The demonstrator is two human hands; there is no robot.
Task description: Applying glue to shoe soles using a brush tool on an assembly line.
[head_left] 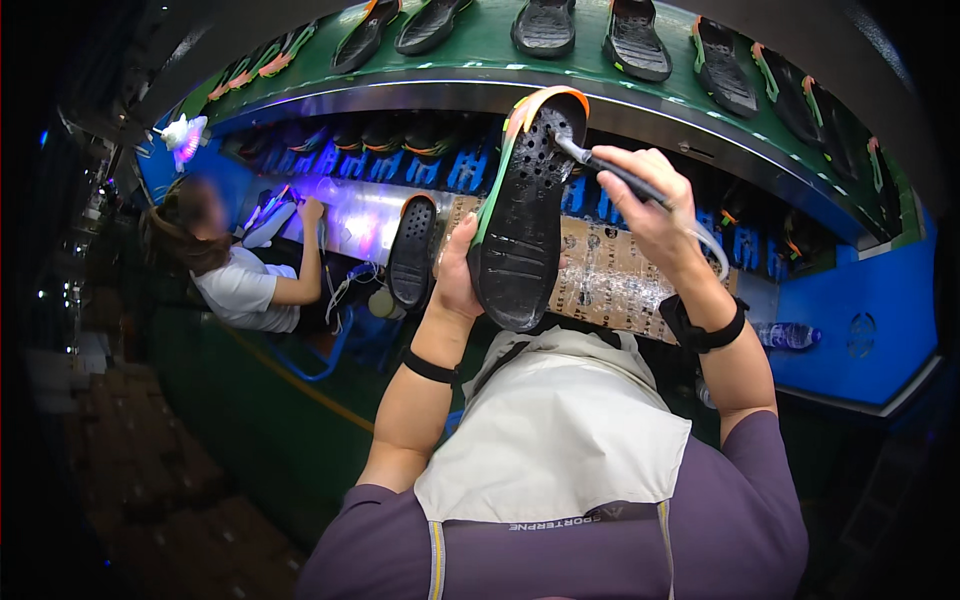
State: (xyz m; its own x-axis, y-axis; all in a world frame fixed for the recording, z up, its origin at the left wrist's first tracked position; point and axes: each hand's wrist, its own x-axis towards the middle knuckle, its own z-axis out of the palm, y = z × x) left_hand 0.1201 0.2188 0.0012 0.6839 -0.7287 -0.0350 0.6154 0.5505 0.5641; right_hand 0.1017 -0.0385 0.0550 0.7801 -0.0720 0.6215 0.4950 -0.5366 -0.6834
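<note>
My left hand (458, 270) grips a black shoe sole (520, 215) by its left edge and holds it upright in front of me. The sole has holes near its toe and an orange and green rim. My right hand (650, 205) is closed around a thin black tool (600, 165) with a hose trailing from it. The tool's tip touches the upper part of the sole. A second black sole (413, 250) stands just left of my left hand.
A green conveyor belt (480, 45) curves above, carrying several black soles (545, 25). Blue racks (470, 170) sit under it. A person in a white shirt (245, 290) works at the left under a purple light. A plastic bottle (785, 335) lies at the right.
</note>
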